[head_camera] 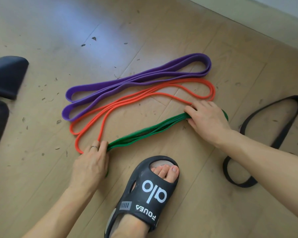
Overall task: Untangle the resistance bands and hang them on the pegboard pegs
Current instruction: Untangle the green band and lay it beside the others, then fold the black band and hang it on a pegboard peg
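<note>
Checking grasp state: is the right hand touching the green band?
Touching. Head view: right hand fingers curl round the green band bundle's end.

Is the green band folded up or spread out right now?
Folded. The green band lies doubled into several parallel strands, left hand gripping one end, right hand the other.

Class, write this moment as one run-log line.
left hand: grips green band end | right hand: grips other end | purple band, orange band, black band: on floor
</note>
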The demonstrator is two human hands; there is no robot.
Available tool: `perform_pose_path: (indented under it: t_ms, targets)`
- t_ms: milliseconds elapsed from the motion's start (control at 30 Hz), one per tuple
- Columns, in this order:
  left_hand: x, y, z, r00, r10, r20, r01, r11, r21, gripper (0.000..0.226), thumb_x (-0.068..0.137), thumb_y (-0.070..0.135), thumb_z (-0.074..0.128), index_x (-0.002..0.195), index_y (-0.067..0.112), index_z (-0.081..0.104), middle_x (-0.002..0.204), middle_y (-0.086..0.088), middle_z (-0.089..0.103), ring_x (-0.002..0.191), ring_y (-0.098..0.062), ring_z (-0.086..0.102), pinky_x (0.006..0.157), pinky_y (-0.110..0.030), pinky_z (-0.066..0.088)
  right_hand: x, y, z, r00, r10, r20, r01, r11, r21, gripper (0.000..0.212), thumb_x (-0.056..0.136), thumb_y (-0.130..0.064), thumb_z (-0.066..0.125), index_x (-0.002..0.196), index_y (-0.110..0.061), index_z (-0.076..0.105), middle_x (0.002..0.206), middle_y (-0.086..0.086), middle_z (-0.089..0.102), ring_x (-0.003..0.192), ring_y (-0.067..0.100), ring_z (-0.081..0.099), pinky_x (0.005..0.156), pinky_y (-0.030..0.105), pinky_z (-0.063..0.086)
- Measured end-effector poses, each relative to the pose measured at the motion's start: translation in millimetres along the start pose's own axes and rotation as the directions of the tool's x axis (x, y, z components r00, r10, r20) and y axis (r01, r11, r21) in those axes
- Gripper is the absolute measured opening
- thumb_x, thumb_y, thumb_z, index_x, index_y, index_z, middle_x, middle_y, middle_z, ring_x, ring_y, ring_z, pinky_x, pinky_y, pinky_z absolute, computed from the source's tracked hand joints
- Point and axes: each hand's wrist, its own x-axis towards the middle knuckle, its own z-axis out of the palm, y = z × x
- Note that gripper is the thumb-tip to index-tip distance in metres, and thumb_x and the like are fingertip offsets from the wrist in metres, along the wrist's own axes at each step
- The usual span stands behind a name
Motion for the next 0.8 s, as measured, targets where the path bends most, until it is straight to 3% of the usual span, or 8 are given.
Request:
perform_pose_path:
  t_ms: [200, 400, 467, 533, 600, 700, 733, 800]
  targets:
    - [10, 1, -5, 0.998, 0.030, 0.059, -0.032, 0.999, 0.033, 0.035, 0.079, 0.026, 0.081, 0.094, 0.011, 0.054, 0.080, -0.009, 0.055, 0.063, -0.033, 0.061, 0.041, -0.023, 0.027, 1, -1, 2, 1.000, -0.003, 0.000, 0.003, 1.000, -0.005, 0.025, 0.077, -0.010, 0.079, 0.097, -0.006, 0.063, 0.092, 0.017, 0.063, 0.084, 0.037, 0.062, 0.077, 0.043, 0.049]
    - [14, 16, -24, 0.983, -0.021, 0.181, -0.015, 0.981, 0.192, 0.043, 0.079, 0.052, 0.073, 0.091, 0.017, 0.052, 0.086, -0.007, 0.063, 0.075, -0.030, 0.068, 0.057, -0.033, 0.040, -8, -2, -5, 0.999, -0.035, 0.012, 0.033, 0.996, 0.083, 0.050, 0.083, -0.020, 0.071, 0.129, -0.007, 0.057, 0.117, 0.014, 0.061, 0.109, 0.034, 0.058, 0.100, 0.045, 0.046]
    - [20, 21, -34, 0.981, -0.018, 0.195, -0.024, 0.977, 0.210, 0.048, 0.071, 0.049, 0.080, 0.089, 0.013, 0.054, 0.079, -0.010, 0.063, 0.070, -0.032, 0.067, 0.056, -0.032, 0.038, -17, -2, -9, 0.999, -0.004, -0.052, 0.012, 0.987, 0.160, 0.051, 0.083, -0.016, 0.071, 0.130, -0.007, 0.057, 0.120, 0.014, 0.062, 0.111, 0.035, 0.059, 0.100, 0.046, 0.047]
    - [29, 29, -47, 0.985, 0.018, 0.169, -0.053, 0.978, 0.202, 0.051, 0.063, 0.041, 0.087, 0.090, 0.010, 0.057, 0.074, -0.012, 0.062, 0.065, -0.033, 0.065, 0.054, -0.032, 0.039, -29, 0, -14, 0.982, 0.121, -0.145, -0.078, 0.961, 0.267, 0.045, 0.084, -0.011, 0.068, 0.128, -0.008, 0.059, 0.118, 0.013, 0.063, 0.107, 0.034, 0.060, 0.094, 0.046, 0.049]
    - [42, 44, -63, 0.988, 0.081, 0.132, -0.107, 0.975, 0.196, 0.051, 0.064, 0.035, 0.086, 0.098, 0.009, 0.058, 0.079, -0.013, 0.064, 0.072, -0.035, 0.065, 0.057, -0.036, 0.046, -44, 8, -20, 0.901, 0.385, -0.202, -0.285, 0.874, 0.393, 0.035, 0.090, -0.012, 0.062, 0.124, -0.009, 0.059, 0.114, 0.012, 0.061, 0.100, 0.033, 0.060, 0.086, 0.045, 0.050]
    - [64, 84, -90, 0.970, 0.244, 0.020, -0.244, 0.960, 0.135, 0.048, 0.075, 0.034, 0.078, 0.110, 0.009, 0.058, 0.095, -0.013, 0.066, 0.086, -0.036, 0.066, 0.065, -0.039, 0.050, -73, 26, -22, 0.608, 0.793, -0.045, -0.677, 0.547, 0.492, 0.032, 0.096, -0.018, 0.060, 0.126, -0.013, 0.052, 0.122, 0.010, 0.058, 0.107, 0.026, 0.058, 0.089, 0.044, 0.051]
    - [69, 101, -97, 0.952, 0.305, -0.018, -0.301, 0.947, 0.107, 0.047, 0.080, 0.035, 0.074, 0.115, 0.010, 0.057, 0.100, -0.013, 0.066, 0.091, -0.035, 0.066, 0.067, -0.039, 0.051, -83, 32, -19, 0.539, 0.841, 0.039, -0.760, 0.466, 0.452, 0.037, 0.095, -0.021, 0.062, 0.129, -0.013, 0.049, 0.126, 0.010, 0.057, 0.112, 0.027, 0.058, 0.092, 0.045, 0.052]
    - [76, 134, -106, 0.898, 0.432, -0.077, -0.427, 0.901, 0.080, 0.045, 0.084, 0.033, 0.069, 0.120, 0.010, 0.056, 0.103, -0.011, 0.066, 0.091, -0.034, 0.066, 0.066, -0.038, 0.049, -99, 40, -15, 0.518, 0.835, 0.184, -0.832, 0.442, 0.336, 0.045, 0.095, -0.029, 0.064, 0.133, -0.013, 0.047, 0.128, 0.012, 0.058, 0.117, 0.031, 0.058, 0.097, 0.048, 0.052]
